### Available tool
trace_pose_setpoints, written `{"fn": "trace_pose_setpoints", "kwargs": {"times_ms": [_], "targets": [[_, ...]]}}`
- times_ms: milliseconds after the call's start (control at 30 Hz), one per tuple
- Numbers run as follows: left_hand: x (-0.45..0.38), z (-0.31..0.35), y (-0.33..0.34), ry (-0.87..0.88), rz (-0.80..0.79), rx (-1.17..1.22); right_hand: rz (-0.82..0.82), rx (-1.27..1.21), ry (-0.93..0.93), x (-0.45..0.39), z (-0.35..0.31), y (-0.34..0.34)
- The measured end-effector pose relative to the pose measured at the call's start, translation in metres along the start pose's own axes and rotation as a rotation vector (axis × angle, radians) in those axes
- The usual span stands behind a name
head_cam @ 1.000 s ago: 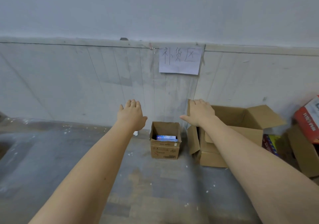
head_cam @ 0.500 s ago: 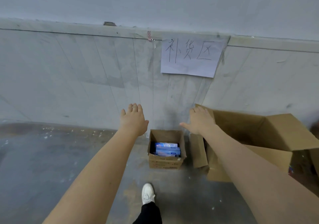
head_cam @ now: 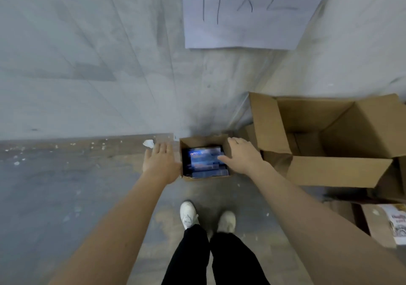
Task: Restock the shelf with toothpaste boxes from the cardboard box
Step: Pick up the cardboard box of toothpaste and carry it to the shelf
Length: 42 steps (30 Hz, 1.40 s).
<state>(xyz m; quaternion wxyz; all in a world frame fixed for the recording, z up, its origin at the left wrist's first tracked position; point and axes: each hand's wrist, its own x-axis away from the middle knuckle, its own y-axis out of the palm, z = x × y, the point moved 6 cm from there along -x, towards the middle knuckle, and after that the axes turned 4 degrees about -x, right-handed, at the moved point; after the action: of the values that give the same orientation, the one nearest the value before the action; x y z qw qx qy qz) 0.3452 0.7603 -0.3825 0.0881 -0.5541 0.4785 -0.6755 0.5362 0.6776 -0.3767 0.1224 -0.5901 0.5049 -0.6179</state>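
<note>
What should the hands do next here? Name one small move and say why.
Probably lower both hands onto the sides of the small cardboard box and grip it. The left hand and right hand are open on either side of it, holding nothing, and the blue toothpaste boxes lie inside, none taken out yet.

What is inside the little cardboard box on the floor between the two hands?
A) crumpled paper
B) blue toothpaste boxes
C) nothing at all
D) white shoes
B: the small cardboard box is open at the top and blue toothpaste boxes lie stacked inside it, between the left hand and right hand.
</note>
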Motion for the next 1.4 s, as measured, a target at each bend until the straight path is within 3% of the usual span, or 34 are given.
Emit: {"fn": "trace_pose_setpoints", "kwargs": {"times_ms": [167,567,833,1067,1400], "targets": [[-0.055,0.013,0.074,-0.069,-0.080,0.014,-0.070,0.030,0.065,-0.052,0.038,0.075],[-0.217,0.033,0.198,-0.136,-0.052,0.027,-0.045,0.107,0.196,-0.191,0.118,0.205],[-0.284,0.019,0.241,-0.214,-0.058,0.066,0.062,0.110,0.270,-0.252,0.155,0.235],[-0.306,0.012,0.263,-0.255,-0.108,0.077,-0.001,0.075,0.397,-0.266,0.181,0.252],[-0.310,0.043,0.264,-0.234,-0.035,0.248,-0.070,0.106,0.322,-0.282,0.138,0.277]]}}
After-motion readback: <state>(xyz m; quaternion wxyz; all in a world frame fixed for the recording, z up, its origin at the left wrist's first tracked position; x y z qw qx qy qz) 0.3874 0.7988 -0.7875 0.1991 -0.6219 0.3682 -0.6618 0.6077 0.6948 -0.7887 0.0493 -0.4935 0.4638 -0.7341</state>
